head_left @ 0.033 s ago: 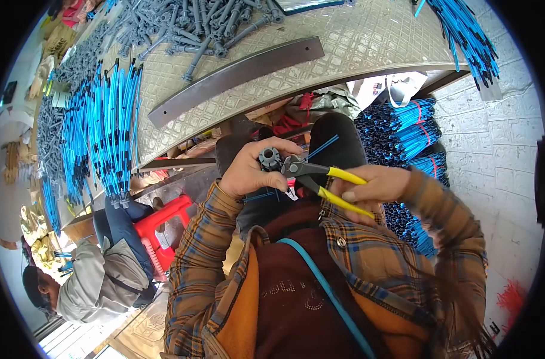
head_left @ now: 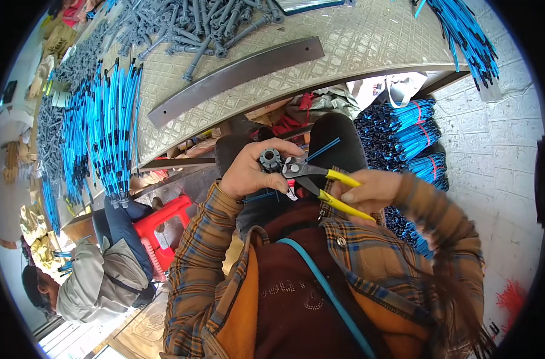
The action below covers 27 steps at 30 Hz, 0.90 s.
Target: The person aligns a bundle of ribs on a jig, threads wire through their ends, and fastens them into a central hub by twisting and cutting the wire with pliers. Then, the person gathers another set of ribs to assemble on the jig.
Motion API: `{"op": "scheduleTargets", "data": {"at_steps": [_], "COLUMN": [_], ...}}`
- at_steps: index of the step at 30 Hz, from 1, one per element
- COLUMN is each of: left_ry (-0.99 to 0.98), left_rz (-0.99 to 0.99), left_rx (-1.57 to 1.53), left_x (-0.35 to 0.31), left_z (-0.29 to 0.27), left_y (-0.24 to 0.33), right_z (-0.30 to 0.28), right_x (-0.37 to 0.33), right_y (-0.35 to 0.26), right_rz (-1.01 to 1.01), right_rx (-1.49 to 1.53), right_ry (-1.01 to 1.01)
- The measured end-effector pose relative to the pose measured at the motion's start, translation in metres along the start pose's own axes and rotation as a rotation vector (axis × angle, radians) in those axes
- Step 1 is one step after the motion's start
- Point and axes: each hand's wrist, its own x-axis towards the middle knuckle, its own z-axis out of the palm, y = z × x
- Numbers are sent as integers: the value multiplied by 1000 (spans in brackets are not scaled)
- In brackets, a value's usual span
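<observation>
Apparently, head view: right hand [head_left: 370, 190] had slid slightly inward, gripping yellow-handled pliers [head_left: 318, 171]; left hand [head_left: 248, 170] stayed clamped on the gray toothed part [head_left: 277, 157] over the lap [head_left: 342, 127]. Plier work there likely remained underway.

Red plastic stool [head_left: 173, 212] near a co-worker [head_left: 108, 281]

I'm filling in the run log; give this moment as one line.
left hand: holds grey toothed fitting | right hand: holds pliers beside fitting, yellow handles apart | table: grey parts, dark bar
</observation>
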Motion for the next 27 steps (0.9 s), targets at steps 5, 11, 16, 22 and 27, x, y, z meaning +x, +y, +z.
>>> {"op": "scheduleTargets", "data": {"at_steps": [5,11,16,22,27], "left_ry": [-24,-41,-75,-84,-52], "left_rz": [-43,-7,-46,-63,-36], "left_rx": [7,28,143,144,117], "left_x": [-1,0,0,0,-1], "left_z": [0,2,2,0,1], "left_y": [-1,7,9,9,8], "right_z": [1,-9,3,8,12], "right_x": [37,-1,-18,-20,-18], "right_y": [69,-22,-65,-76,-78], "right_rz": [-76,10,97,113,117], "right_rx": [494,326,-18,-131,-224], "right_ry": [205,-251,9,51,79]}}
